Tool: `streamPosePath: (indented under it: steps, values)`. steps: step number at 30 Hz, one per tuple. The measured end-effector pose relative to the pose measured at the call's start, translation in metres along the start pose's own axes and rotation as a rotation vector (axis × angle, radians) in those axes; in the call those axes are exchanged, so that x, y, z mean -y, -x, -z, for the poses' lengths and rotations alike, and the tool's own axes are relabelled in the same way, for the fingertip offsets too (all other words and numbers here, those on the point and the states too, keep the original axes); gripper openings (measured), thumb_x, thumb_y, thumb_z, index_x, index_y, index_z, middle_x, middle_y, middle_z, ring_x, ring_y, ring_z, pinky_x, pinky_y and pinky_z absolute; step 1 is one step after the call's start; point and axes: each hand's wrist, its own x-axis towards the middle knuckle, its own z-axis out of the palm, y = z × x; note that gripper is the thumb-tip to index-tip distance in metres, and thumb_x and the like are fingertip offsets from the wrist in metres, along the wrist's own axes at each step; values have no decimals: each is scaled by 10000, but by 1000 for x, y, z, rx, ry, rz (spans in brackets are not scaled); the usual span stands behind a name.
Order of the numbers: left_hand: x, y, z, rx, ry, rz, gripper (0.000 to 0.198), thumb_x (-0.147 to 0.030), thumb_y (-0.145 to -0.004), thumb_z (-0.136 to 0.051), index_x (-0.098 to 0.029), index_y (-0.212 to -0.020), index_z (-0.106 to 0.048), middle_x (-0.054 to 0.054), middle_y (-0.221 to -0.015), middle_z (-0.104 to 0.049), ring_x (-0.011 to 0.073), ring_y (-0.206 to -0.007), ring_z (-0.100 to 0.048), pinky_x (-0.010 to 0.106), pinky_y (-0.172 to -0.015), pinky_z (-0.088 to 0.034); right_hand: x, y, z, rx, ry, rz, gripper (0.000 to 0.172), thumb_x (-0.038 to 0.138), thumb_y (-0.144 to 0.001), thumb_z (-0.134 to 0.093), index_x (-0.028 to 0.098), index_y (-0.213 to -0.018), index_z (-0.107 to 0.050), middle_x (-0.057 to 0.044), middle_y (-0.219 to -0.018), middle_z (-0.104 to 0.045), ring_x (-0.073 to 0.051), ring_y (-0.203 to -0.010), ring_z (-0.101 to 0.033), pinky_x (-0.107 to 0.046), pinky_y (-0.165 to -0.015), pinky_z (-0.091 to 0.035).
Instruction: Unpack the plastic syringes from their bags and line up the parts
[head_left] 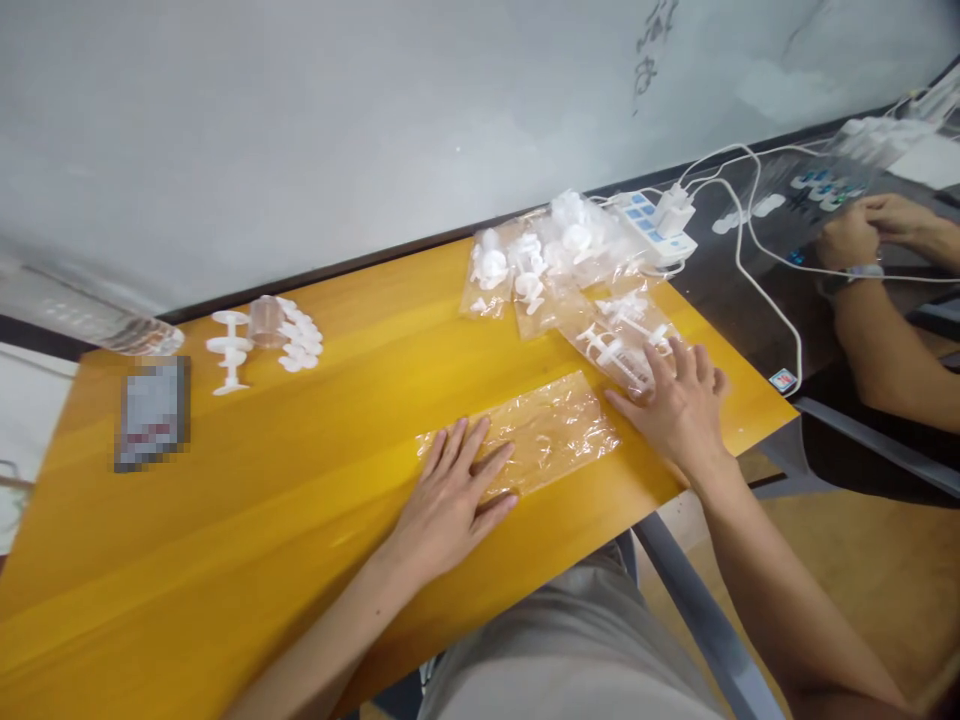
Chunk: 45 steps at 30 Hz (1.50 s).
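The yellow bench (225, 520) carries everything. An empty clear bag (551, 425) lies flat near its front edge. The left hand (450, 495) presses on the bag's near end, fingers spread flat. The right hand (679, 405) rests just beside its far end, fingers spread, touching a filled bag (622, 340) of white plastic parts. Loose white parts (262, 340) sit well apart, to the left.
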Motion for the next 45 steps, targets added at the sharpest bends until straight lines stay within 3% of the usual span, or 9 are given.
streamPosePath:
  steps: [3, 9, 15, 20, 26, 31, 36, 39, 45]
  values:
    - [-3, -6, -2, -5, 6, -5, 599, -558, -1024, -555, -285, -1556, -521, 146, -1741, -289, 424, -1594, -276, 657, -1260, -308, -6, -7, -8, 37, -1, -20, 702, 636, -939, -605, 232, -1513, -571, -220, -1642, -414, -527, -1441, -408, -684, -1057, -369]
    - [-17, -22, -3, 4, -16, 9, 581, -554, -1034, -533, -255, -1531, -560, 181, -1709, -345, 450, -1567, -326, 650, -1244, -317, -10, -38, -25, 32, -38, 24, 539, 520, -985, -571, 186, -1396, -668, -202, -1589, -496, -492, -1409, -469, -665, -1122, -358]
    - [-54, -49, -1, -16, 18, -15, 593, -598, -1005, -550, -258, -1488, -603, 165, -1641, -444, 426, -1505, -397, 612, -1220, -320, -5, -68, -14, 73, -59, 99, 487, 515, -1008, -523, 132, -1224, -734, -210, -1417, -636, -405, -1264, -597, -553, -1072, -462]
    - [-98, -94, -7, 25, 54, -86, 616, -647, -975, -559, -266, -1453, -626, 171, -1526, -530, 402, -1368, -471, 579, -1103, -395, 4, -84, 4, 201, -27, 69, 560, 617, -1018, -493, 134, -1124, -757, -196, -1207, -717, -331, -985, -712, -446, -896, -550]
    - [-135, -158, -18, -46, 57, -64, 541, -626, -996, -537, -238, -1338, -696, 177, -1347, -620, 365, -1198, -547, 538, -984, -434, 19, -85, 13, 227, -87, 39, 545, 614, -1000, -540, 149, -1190, -751, -195, -1234, -719, -361, -1015, -728, -469, -891, -564]
    - [-116, -161, -6, -128, 191, -59, 546, -636, -982, -553, -228, -1314, -699, 170, -1282, -641, 362, -1194, -583, 533, -1000, -463, -6, -52, 12, 26, -252, 86, 560, 552, -1048, -466, 174, -1414, -657, -166, -1537, -580, -425, -1401, -546, -632, -1154, -406]
    - [-86, -176, 3, -275, 432, 191, 579, -540, -948, -675, -235, -1431, -586, 163, -1386, -602, 323, -1239, -630, 481, -1036, -530, -34, -18, -16, 27, -317, 25, 562, 501, -1087, -365, 212, -1513, -589, -134, -1660, -438, -426, -1558, -346, -691, -1224, -290]
    - [-89, -195, -3, -212, 397, 186, 741, -529, -834, -816, -298, -1492, -565, 178, -1625, -404, 396, -1323, -599, 540, -1036, -544, -38, -11, -32, 23, -374, 12, 583, 468, -1112, -264, 205, -1534, -569, -115, -1684, -402, -380, -1597, -278, -642, -1270, -252]
    - [-66, -181, -7, -160, 395, 137, 457, -241, -933, -666, -227, -1390, -664, 182, -1657, -399, 358, -1404, -574, 487, -1127, -514, -42, -16, -37, 31, -410, -8, 609, 477, -1116, -221, 212, -1558, -545, -100, -1664, -440, -366, -1603, -268, -636, -1286, -218]
